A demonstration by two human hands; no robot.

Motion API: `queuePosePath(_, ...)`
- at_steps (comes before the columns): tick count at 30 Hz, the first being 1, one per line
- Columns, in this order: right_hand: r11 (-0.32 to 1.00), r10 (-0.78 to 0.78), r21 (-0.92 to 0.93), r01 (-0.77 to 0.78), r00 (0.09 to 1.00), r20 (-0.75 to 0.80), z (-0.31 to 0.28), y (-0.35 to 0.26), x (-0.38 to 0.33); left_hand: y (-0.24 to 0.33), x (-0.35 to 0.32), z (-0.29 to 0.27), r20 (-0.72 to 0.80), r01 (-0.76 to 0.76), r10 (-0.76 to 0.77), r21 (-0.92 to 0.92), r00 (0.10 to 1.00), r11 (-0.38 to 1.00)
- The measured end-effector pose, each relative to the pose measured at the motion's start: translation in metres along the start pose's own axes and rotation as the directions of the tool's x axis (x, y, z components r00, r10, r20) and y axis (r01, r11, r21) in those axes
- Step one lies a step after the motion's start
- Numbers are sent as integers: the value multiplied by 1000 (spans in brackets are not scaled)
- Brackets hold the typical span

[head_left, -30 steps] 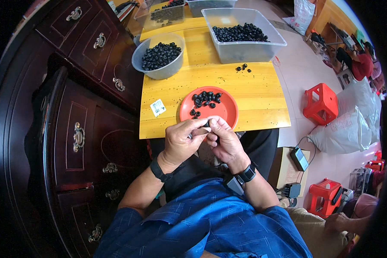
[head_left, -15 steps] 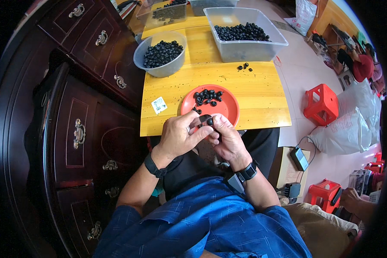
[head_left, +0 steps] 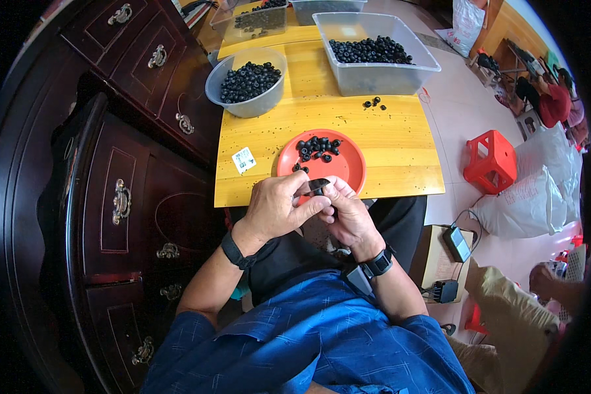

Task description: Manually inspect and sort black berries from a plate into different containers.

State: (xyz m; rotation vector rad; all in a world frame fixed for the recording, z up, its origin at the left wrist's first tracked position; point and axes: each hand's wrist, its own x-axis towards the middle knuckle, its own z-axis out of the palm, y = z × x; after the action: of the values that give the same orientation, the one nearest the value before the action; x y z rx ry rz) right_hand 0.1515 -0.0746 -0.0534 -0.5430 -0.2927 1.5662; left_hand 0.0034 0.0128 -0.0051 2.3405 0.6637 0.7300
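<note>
My left hand (head_left: 274, 205) is closed on a thin, dark, curved blade (head_left: 319, 184) whose edge catches the light; its handle is hidden in my fingers. Pinched between thumb and fingers of my right hand (head_left: 350, 213) is a small black ring-like part, mostly covered and touching the blade. Both hands meet over the near rim of a round red plate (head_left: 353, 164). Several small glossy black rings (head_left: 318, 148) lie on that plate, some showing a hole through the middle.
A round clear tub (head_left: 211, 88) and a rectangular clear bin (head_left: 368, 79) hold many black parts on the yellow table (head_left: 400, 157). A few loose parts (head_left: 375, 103) and a white label (head_left: 243, 160) lie there. Dark drawers (head_left: 121, 243) flank my left; a red stool (head_left: 489, 161) stands right.
The blade has tilted and now lies across the black ring, which shows less than before. At lower right, a person's trouser leg and arm have shifted, hiding most of the lower red stool.
</note>
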Motion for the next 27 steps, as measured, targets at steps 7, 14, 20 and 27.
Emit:
queuePosePath(7, 1000, 1, 15, -2, 998, 70, -1, -1, -1, 4, 1, -3, 33, 27, -28, 33, 999, 999)
queuePosePath(14, 1000, -8, -3, 8, 1000, 25, -1, -2, 1, -3, -2, 4, 20, -25, 24, 41, 999, 999)
queuePosePath(20, 1000, 11, 5, -11, 1000, -11, 0, -2, 3, 6, 1, -5, 5, 34, -34, -29, 999, 999)
queuePosePath(27, 997, 74, 19, -73, 996, -45, 0, -1, 5, 3, 9, -7, 63, 71, -63, -143, 996, 987)
